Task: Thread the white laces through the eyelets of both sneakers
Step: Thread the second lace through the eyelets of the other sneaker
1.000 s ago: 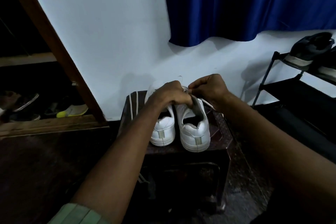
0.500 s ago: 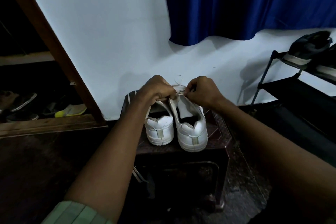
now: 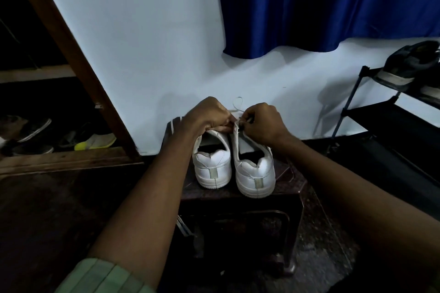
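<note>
Two white sneakers stand side by side, heels toward me, on a dark stool (image 3: 285, 188). The left sneaker (image 3: 213, 169) and the right sneaker (image 3: 256, 176) both show their heel tabs. My left hand (image 3: 209, 115) and my right hand (image 3: 262, 123) are curled over the front of the right sneaker, at its eyelets. Both pinch a white lace (image 3: 237, 106), which loops up between the hands against the wall. The eyelets themselves are hidden under my fingers. Another white lace (image 3: 172, 127) lies over the stool's left edge.
A blue curtain (image 3: 321, 7) hangs on the pale wall behind. A black shoe rack (image 3: 371, 116) with a dark shoe (image 3: 409, 62) stands at the right. A slanted wooden beam (image 3: 71, 54) and shoes on a low shelf (image 3: 95, 143) are at the left.
Both hands moved forward along the right sneaker, from near its collar toward the toe end. The lace loop now sticks up between them.
</note>
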`<action>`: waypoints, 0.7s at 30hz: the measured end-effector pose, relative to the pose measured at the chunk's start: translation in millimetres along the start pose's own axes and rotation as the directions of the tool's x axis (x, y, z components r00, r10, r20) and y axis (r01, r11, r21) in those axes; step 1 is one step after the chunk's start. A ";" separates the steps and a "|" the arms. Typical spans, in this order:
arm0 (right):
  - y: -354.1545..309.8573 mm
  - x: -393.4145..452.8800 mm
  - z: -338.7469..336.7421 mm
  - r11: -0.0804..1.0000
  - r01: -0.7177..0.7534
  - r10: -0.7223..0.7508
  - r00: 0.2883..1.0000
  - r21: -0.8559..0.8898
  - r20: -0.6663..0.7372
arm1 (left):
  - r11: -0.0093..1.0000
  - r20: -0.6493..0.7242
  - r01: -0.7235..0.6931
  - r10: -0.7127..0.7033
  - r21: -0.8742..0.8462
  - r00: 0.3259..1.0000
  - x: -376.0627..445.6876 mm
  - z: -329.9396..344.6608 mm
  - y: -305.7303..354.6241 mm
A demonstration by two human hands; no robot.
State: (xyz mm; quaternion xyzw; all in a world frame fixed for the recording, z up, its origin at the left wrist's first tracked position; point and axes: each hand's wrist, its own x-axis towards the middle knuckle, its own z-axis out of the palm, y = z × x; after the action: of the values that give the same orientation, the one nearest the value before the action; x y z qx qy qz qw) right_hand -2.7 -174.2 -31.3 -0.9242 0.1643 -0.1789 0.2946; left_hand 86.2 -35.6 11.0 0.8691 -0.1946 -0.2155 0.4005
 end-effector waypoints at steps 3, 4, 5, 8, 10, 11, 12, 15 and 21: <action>1.7 -0.8 2.6 0.998 -0.025 0.026 0.999 0.065 -0.018 | 0.992 -0.075 -0.050 0.059 0.112 0.995 1.2 6.4 -2.7; 2.9 0.1 1.6 0.996 -0.031 0.032 0.999 0.078 -0.006 | 0.982 -0.116 -0.060 0.082 0.179 0.990 1.3 8.7 -3.2; 4.3 1.2 0.2 0.996 -0.037 0.036 0.999 0.084 0.012 | 0.967 -0.154 -0.065 0.105 0.244 0.983 0.1 10.7 -2.9; 6.9 5.0 -6.1 0.990 -0.061 0.055 0.997 0.127 0.047 | 0.919 -0.198 -0.073 0.161 0.388 0.967 0.1 11.3 -1.0; 2.7 4.8 -10.6 0.883 -0.177 0.165 0.984 0.435 0.067 | 0.943 -0.230 -0.092 0.172 0.320 0.958 2.0 10.3 2.3; 0.5 5.2 -12.3 0.749 -0.245 0.229 0.968 0.616 0.108 | 0.982 -0.246 -0.110 0.145 0.152 0.958 2.5 8.2 4.6; -1.6 5.6 -15.0 0.588 -0.299 0.261 0.950 0.752 0.174 | 0.988 -0.243 -0.132 0.110 -0.078 0.964 2.6 7.2 7.2; -5.6 10.2 -26.8 0.172 -0.400 0.235 0.904 0.900 0.356 | 0.770 -0.149 -0.091 -0.005 -0.631 0.989 -5.8 6.9 15.9; -5.2 13.4 -44.1 0.071 -0.266 0.283 0.930 0.961 0.236 | 0.970 -0.346 -0.244 0.224 -0.015 0.911 5.2 -1.4 5.4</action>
State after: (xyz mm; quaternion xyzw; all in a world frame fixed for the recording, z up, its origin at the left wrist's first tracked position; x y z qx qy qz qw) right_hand -8.7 -197.1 8.7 -0.4513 0.1782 -0.1893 0.8536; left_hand 90.4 -40.7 14.9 0.8518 -0.2185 -0.0176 0.4757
